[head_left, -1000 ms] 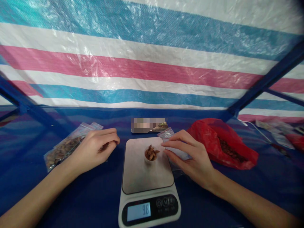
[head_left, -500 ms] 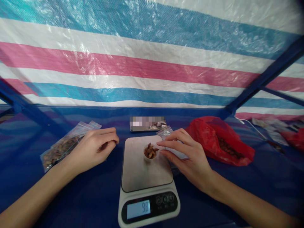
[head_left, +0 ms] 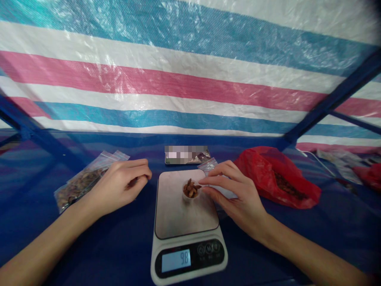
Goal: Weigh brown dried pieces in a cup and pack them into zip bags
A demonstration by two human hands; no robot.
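Observation:
A small clear cup (head_left: 188,197) heaped with brown dried pods or seeds (head_left: 191,188) stands on the steel plate of a white digital kitchen scale (head_left: 171,218). The display reads 9.8. At the cup's right rim, the thumb and forefinger of my right hand (head_left: 235,188) pinch one brown dried piece (head_left: 197,186). My left hand (head_left: 126,180) hovers left of the scale with its fingers curled; a dark brown patch shows inside, seemingly more of the same pieces. Partly behind that hand lie zip bags (head_left: 79,180) filled with brown pieces.
An open red plastic bag (head_left: 253,163) of brown pieces lies right of the scale. Behind the scale are a phone-like flat object (head_left: 190,155), partly blurred out, and a clear zip bag (head_left: 210,163). Blue frame bars (head_left: 315,105) and striped sheeting (head_left: 178,79) stand behind the blue table (head_left: 119,242).
The thumb and forefinger of my right hand have closed onto a piece at the cup's edge. My left hand stays curled. The display still reads 9.8, and the view has shifted slightly.

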